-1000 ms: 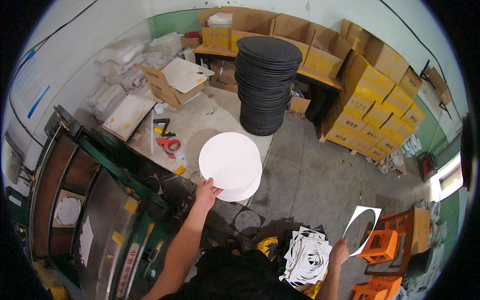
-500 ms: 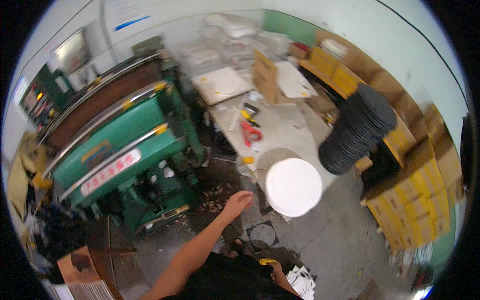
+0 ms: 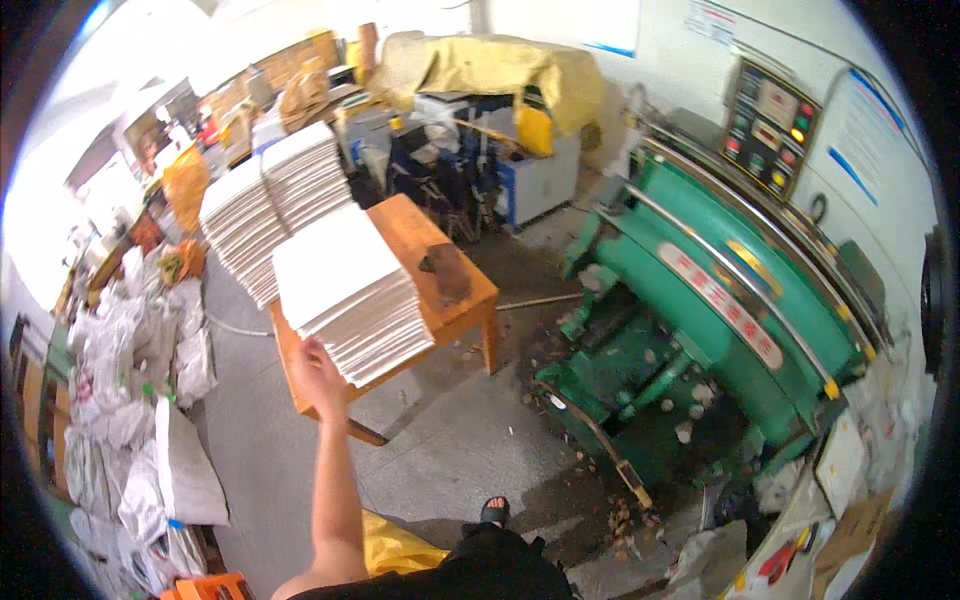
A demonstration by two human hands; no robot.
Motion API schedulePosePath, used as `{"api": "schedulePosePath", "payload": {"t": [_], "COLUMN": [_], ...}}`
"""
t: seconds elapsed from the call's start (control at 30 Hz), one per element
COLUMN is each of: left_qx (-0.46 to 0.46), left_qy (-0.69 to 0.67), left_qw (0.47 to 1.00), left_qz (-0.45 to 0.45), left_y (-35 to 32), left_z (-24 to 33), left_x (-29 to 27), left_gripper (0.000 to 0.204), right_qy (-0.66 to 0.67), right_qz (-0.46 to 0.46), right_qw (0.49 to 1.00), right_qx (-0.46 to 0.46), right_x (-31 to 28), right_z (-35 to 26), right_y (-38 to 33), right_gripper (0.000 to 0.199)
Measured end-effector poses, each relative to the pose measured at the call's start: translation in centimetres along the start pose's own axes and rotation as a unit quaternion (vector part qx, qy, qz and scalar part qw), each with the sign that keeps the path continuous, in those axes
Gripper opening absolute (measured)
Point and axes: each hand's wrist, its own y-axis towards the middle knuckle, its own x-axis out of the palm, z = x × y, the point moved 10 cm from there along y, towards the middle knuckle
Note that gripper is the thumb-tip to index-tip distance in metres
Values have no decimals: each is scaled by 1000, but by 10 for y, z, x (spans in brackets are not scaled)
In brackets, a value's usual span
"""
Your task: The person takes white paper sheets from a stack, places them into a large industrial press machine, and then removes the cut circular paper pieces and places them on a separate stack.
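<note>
Though blurred, half-curled hand [image 3: 321,378] adjoins stack [image 3: 348,275]

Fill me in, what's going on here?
A person has their left hand at the near-left corner of a stack of white sheets on a wooden table; whether the fingers grip a sheet isn't clear. The right hand is out of view. More stacked sheets stand behind that stack. To the right is a green machine, with a lit yellow light on the control panel beyond it. White sacks lie along the left.
</note>
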Motion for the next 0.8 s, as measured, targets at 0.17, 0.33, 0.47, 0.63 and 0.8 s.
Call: {"api": "schedulePosePath", "payload": {"t": [0.17,0.33,0.47,0.63,0.8], "left_qx": [-139,-334,-391,-455,-326], "left_qy": [87,-85,-256,-476,-373], "left_qw": [975,924,879,711,841], "left_qz": [-152,-165,-99,-248,-217], "left_y": [119,128,116,23,79], "left_z": [-194,-237,-236,-164,-195], "left_x": [-16,24,9,-22,-47], "left_gripper": [40,35,12,53,39], "right_qy": [-145,-211,-238,-216,-361], "right_qz": [-55,-45,-28,-102,-64], "right_qw": [987,971,962,951,853], "right_qx": [-38,-101,-130,-197,-372], "right_x": [75,100,115,116,137], "right_z": [-75,-163,-201,-202,-285], "right_y": [1,1,-22,-41,-119], "right_gripper": [27,28,30,28,37]}}
